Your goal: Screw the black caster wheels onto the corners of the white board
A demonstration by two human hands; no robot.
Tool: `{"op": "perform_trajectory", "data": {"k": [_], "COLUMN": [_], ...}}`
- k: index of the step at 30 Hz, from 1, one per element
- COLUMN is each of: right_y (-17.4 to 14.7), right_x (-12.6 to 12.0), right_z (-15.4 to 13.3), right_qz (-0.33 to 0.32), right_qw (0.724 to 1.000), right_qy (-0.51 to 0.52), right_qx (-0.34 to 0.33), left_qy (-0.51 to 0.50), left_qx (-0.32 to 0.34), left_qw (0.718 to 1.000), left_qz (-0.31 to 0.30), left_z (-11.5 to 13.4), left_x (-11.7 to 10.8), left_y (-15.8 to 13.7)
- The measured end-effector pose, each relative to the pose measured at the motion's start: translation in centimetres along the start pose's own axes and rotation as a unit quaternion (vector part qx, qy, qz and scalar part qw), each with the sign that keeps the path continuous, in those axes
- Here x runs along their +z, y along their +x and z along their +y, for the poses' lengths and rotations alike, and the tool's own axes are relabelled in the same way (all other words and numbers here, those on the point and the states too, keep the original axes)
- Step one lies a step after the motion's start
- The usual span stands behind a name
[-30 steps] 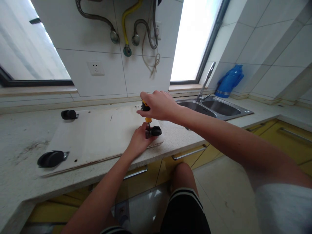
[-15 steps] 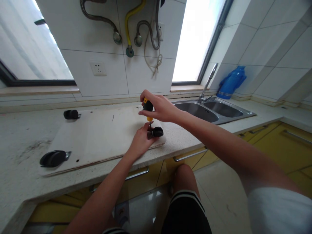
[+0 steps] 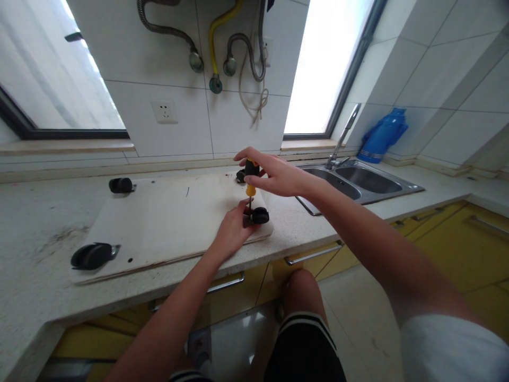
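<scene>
A screwdriver [image 3: 250, 189] with a yellow and black handle stands upright, gripped between the thumb and fingers of my right hand [image 3: 278, 174]. Its shaft points down at the mounting plate of a black caster wheel [image 3: 261, 215] on the near right corner of a white board [image 3: 170, 217]. My left hand [image 3: 230, 228] rests on the board and holds that caster, its fingertips close around the plate and the screwdriver tip. The tip and any screw beneath it are hidden. Another caster [image 3: 240, 175] is partly visible behind my right hand.
Two more black casters, one far left [image 3: 121, 185] and one near left [image 3: 92, 256], sit on the board. A steel sink [image 3: 369, 178] with a faucet [image 3: 344, 135] lies to the right, beside a blue thermos-like jug [image 3: 382, 135]. Drawer handles [image 3: 314, 253] jut out below the counter.
My right hand has changed its hold on the screwdriver handle, with fingers more outstretched, and the caster behind it now shows. My left hand stays at the near caster. The view has shifted slightly.
</scene>
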State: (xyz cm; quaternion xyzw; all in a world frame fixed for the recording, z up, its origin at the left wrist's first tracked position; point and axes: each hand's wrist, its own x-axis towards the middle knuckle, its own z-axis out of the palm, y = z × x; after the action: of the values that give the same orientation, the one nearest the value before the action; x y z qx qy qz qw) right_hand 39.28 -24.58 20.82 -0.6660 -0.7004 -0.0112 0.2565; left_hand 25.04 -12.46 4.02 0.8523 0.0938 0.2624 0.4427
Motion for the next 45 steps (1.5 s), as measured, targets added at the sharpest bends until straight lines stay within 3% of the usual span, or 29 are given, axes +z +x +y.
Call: {"op": "perform_trajectory", "data": {"k": [2,7,11,13,18,23,28,34,39,45], "right_y": [-0.1,-0.6,-0.8,-0.9,-0.9,-0.7,-0.6,-0.2,0.0,-0.1], "right_x": [-0.3,0.6,-0.5,-0.8,0.5,-0.2,0.9,0.1,1.5,1.8], "right_z": [0.4,0.9,0.7,0.6,0.0,-0.8,-1.6,-2.8,-2.4,-2.3], "right_qz": [-0.005,0.137,0.015,-0.016,0.109,-0.011,0.100,-0.012,0.110,0.063], "right_qw": [0.999,0.989,0.999,0.998,0.993,1.000,0.992,0.998,0.986,0.996], "right_qy": [0.034,-0.044,0.038,0.058,-0.048,-0.007,-0.080,-0.057,-0.117,-0.068], "right_qx": [-0.008,0.027,-0.015,-0.030,0.007,-0.026,-0.005,-0.025,0.047,0.015], "left_qy": [0.002,0.016,0.024,0.025,0.010,-0.009,-0.002,-0.019,-0.010,-0.036], "left_qx": [0.006,0.004,-0.006,-0.006,-0.004,-0.004,-0.016,-0.015,-0.019,-0.014], "left_qw": [1.000,1.000,1.000,1.000,1.000,1.000,1.000,1.000,1.000,0.999], "left_qz": [0.000,-0.003,-0.005,-0.005,-0.002,-0.003,-0.006,-0.005,-0.005,-0.004], "left_z": [0.0,0.0,0.0,0.0,0.0,0.2,0.3,0.2,0.3,0.2], "left_x": [0.0,0.0,-0.1,-0.2,-0.1,-0.1,-0.2,-0.1,-0.1,0.0], "left_y": [0.1,0.0,-0.1,-0.1,0.0,-0.1,-0.2,-0.1,-0.1,-0.1]}}
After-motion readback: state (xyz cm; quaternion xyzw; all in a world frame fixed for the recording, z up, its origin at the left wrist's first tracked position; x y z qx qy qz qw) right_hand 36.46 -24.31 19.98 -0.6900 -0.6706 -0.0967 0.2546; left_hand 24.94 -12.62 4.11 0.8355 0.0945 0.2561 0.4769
